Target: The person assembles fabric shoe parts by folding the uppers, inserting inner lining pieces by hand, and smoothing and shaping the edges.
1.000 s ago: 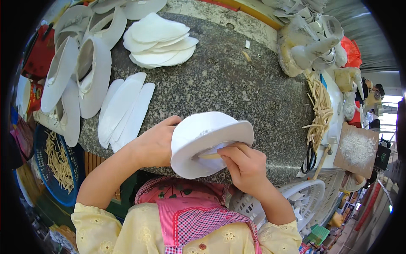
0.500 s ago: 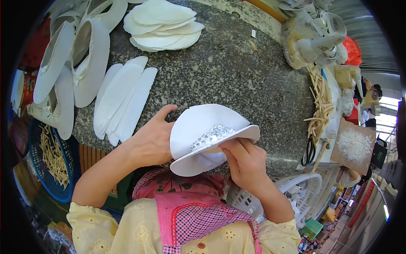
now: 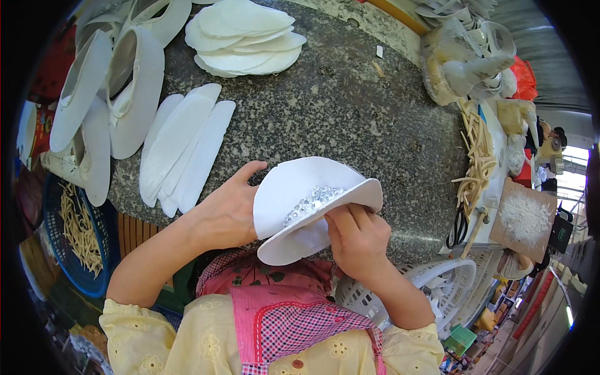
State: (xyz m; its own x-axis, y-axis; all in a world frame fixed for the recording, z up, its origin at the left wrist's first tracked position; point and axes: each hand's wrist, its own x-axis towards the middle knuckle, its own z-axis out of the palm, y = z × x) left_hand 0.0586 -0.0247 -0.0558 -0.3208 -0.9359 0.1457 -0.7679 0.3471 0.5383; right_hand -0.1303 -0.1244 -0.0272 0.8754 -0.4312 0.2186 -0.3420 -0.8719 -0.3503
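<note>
In front of me, above the near edge of the worktop, I hold a white shoe upper (image 3: 294, 181) with clear rhinestones across its front and a curled, flared rim. My left hand (image 3: 228, 209) supports it from the left; the thumb sticks out while the other fingers disappear behind the white material. At the right, the fingers of my right hand (image 3: 359, 234) are pinched together at the inner side of the rim. Whatever lies between those fingertips, beyond the upper, is hidden.
White insoles lie in two stacks, long ones (image 3: 181, 153) and broader ones (image 3: 250, 37). White shoes (image 3: 134, 94) pile up at the left above a blue basket (image 3: 100, 284) of pale strips. More strips (image 3: 478, 150), scissors (image 3: 458, 228) and a powder-covered board (image 3: 522, 212) line the right.
The shoe upper has tilted and shifted slightly down. My right hand has moved a little left and down along its rim, and the left thumb has come slightly lower.
</note>
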